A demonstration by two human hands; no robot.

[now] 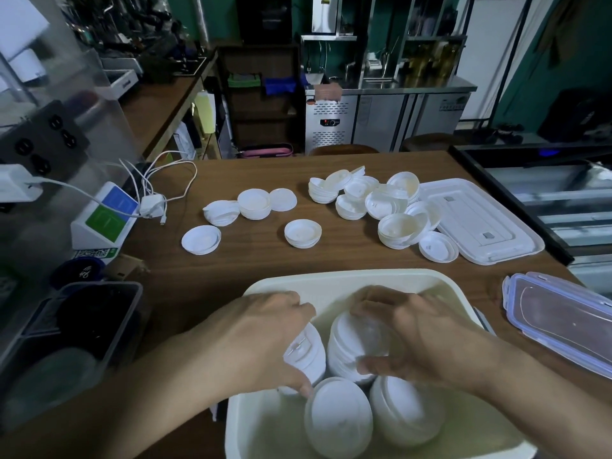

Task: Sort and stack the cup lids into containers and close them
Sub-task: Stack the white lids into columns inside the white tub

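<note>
**Head view: both hands grip lid stacks inside the tub**

We see the cream rectangular plastic tub (331,279) at 6 o'clock on the brown wooden table (248,270). Inside it the white plastic cup lids (407,422) lie in four nested stacks, turned on their sides. The left hand (265,336) has its fingers and thumb curled around the left-hand stack (306,354), at 9 o'clock in the tub. The right hand (427,339) grips the middle stack (347,346), fingers over the top and thumb below. The front-left stack (331,409) and the front-right stack (400,402) lie free at 6 o'clock, side by side.

We judge the lids to be very light, thin and a little springy, with smooth surfaces. A nested stack on its side can slide apart, so it is better to hold it around the rims with gentle, even pressure. A hard squeeze may dent them.

Counted on the table:
- At 11 o'clock there are five small piles (253,203) or single lids.
- At 1 o'clock there is one loose heap (390,200) of roughly ten piles. They overlap, so we cannot count them exactly.
- There are two covers: a white flat rectangular plastic cover (480,220) at 2 o'clock and a clear plastic cover (563,326) with bluish clips at 4 o'clock.
- One dark grey plastic bin (135,309) stands at 8 o'clock, and its contents are too dark to tell.
</note>
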